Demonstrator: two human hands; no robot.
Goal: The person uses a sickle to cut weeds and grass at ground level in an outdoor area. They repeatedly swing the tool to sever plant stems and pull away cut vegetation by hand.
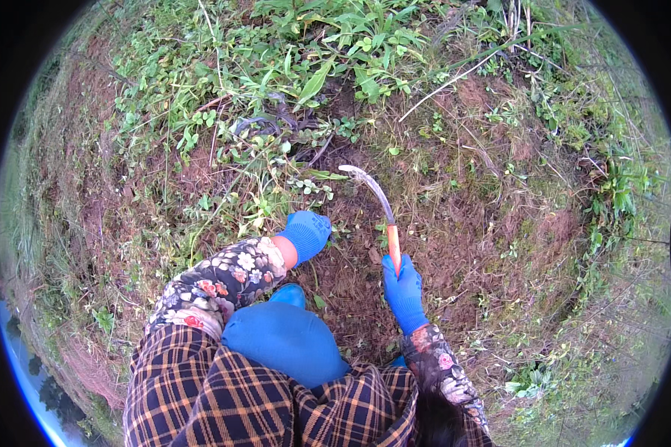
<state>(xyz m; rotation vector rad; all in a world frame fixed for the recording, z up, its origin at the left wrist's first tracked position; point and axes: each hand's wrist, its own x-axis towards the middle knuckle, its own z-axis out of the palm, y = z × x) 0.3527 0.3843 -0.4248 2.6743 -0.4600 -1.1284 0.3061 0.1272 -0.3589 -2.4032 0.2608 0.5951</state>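
My right hand (403, 286), in a blue knit work glove, grips the orange-brown handle of a sickle (378, 193). Its curved, soil-dulled blade points up and bends left, with the tip beside some low leaves (311, 187). My left hand (307, 234), also in a blue glove, is low over the brown soil to the left of the sickle. Its fingers are turned away and hidden by the back of the glove, so whether it holds anything does not show. Short weeds (260, 207) grow just above that wrist.
Thick green weeds (313, 56) fill the far side. Bare reddish soil with dry grass bits (453, 240) lies to the right. A dry stalk (453, 81) slants across the upper right. My blue-covered knee (285, 341) and a blue boot toe (289, 294) are close below the left hand.
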